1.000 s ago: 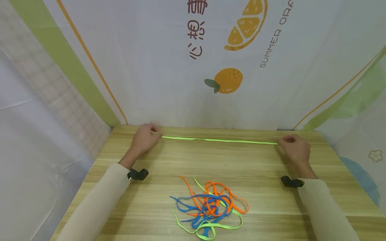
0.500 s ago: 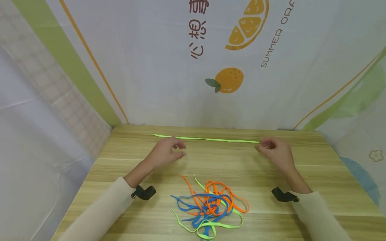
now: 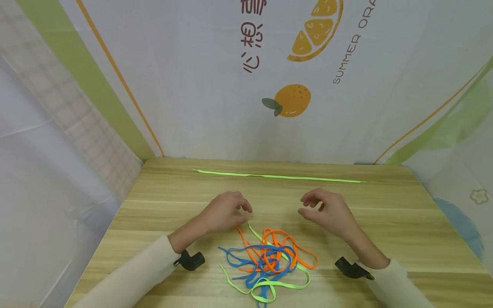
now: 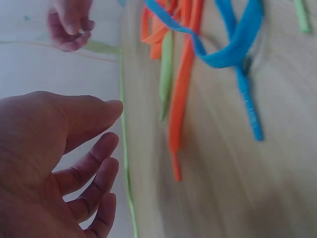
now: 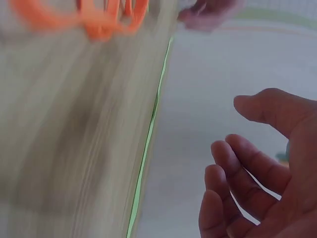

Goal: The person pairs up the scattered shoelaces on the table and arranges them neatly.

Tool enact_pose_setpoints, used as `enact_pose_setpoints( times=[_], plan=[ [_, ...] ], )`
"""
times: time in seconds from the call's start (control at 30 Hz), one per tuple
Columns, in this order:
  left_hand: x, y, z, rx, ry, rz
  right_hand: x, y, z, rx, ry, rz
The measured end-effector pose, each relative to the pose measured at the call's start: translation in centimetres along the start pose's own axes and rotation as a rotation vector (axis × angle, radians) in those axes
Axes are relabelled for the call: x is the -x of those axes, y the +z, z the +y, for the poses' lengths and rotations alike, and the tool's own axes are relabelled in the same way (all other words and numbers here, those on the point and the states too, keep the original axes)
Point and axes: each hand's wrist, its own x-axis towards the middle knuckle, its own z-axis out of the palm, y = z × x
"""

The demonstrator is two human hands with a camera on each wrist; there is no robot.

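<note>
Currently, your left hand (image 3: 224, 210): fingers loosely bent, thumb apart from them, gripping nothing; in the head view it covers an orange tip of the tangle (image 3: 271, 267), though the left wrist view shows that tip clear of your thumb.
Your right hand (image 3: 327, 209): fingers gently curved, likewise holding nothing, over the table (image 3: 154, 196) between the tangle and the far right corner; the top of the left wrist view crops it.
Straight green lace (image 3: 308, 178): laid flat near the table's far edge, well in from both far corners; you see both ends in the head view, while each wrist view cuts it off at the bottom.
Tangle's make-up: orange lace (image 3: 280, 232), blue lace (image 3: 252, 281) and looped green lace (image 3: 286, 285), toward the table's near edge; you cannot easily follow which strand crosses which, and a blue tail runs out of the picture.
Right wrist view: orange loops blurred and cropped at the upper left.
Table's near edge: out of frame.
Since half a second ago: your right hand has left the straight lace, uncovering its right end; your left hand has come down to the tangle; the laces lie unchanged.
</note>
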Motion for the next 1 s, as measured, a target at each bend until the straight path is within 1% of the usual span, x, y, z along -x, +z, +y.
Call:
enact_pose_setpoints(
  times=[0.17, 0.23, 0.33, 0.43, 0.6, 0.77, 0.87, 1.0],
  plan=[
    [-0.2, 0.8, 0.1, -0.018, -0.013, -0.058, 0.4, 1.5, -1.8, -0.014, -0.041, -0.081],
    [-0.3, 1.0, 0.1, -0.019, -0.019, -0.073, 0.5, 2.1, -2.3, -0.019, -0.051, -0.115],
    [-0.3, 1.2, 0.0, -0.032, -0.009, -0.086, 0.6, 2.8, -2.9, -0.041, -0.064, -0.159],
    [-0.3, 1.3, 0.0, -0.041, 0.002, -0.093, 0.6, 3.4, -3.2, -0.079, -0.060, -0.205],
    [-0.4, 1.5, -0.1, -0.053, -0.013, -0.112, 0.3, 4.5, -3.4, -0.154, -0.030, -0.281],
    [-0.4, 1.7, -0.2, -0.055, -0.013, -0.123, 0.2, 5.5, -3.7, -0.171, -0.041, -0.309],
    [-0.4, 1.7, -0.2, -0.046, -0.003, -0.115, 0.2, 6.2, -3.9, -0.167, -0.052, -0.320],
    [-0.4, 1.8, -0.1, -0.028, -0.012, -0.108, 0.3, 6.9, -4.2, -0.172, -0.058, -0.341]
  ],
)
